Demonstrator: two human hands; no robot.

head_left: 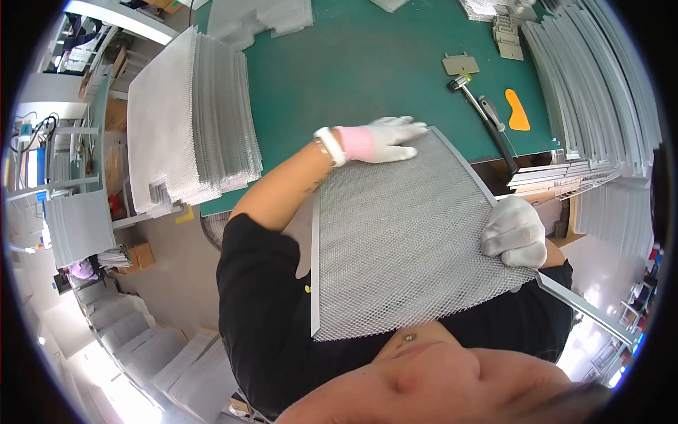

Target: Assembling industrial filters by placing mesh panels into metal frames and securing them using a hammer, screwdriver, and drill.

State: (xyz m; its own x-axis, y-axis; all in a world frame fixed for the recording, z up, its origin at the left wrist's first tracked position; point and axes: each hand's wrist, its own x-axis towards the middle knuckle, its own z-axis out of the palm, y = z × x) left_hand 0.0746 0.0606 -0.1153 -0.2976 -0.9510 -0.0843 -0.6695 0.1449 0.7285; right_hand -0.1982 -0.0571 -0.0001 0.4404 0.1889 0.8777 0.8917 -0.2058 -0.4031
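"Hands first: how were they?"

"Left hand (397,141), upper middle of the frame, was white-gloved with a pink cuff (357,143). It was unclenched, fingers stretched out along the top edge of the mesh panel (406,240). Right hand (514,232), right of centre, wore a white glove too and was curled up like a fist at the panel's right edge."

"Did it grip that edge?"

"I couldn't tell; the undersides of the fingers were hidden."

"Now from the left. What stood there?"

"A tall mesh stack (161,127), upper left, by the left side of the green table (339,63). A lower mesh pile (265,18) lay at the top of the frame, right of it."

"And the panel itself?"

"Centre of the frame, its top end at the table, its lower end before the person's chest. A left strip (316,261) edged one side; a right strip (462,164) slanted from the top corner to the right hand. The bottom edge was bare mesh."

"Further right?"

"A beige plate (460,65), upper right, with a hammer (501,145) below it, handle toward the lower right. Just beside lay a grey-handled tool (491,113), then an orange scraper (518,113). A long bar (590,309) ran from the panel's lower right corner toward the right, and a pale stack (590,85) filled the upper right."
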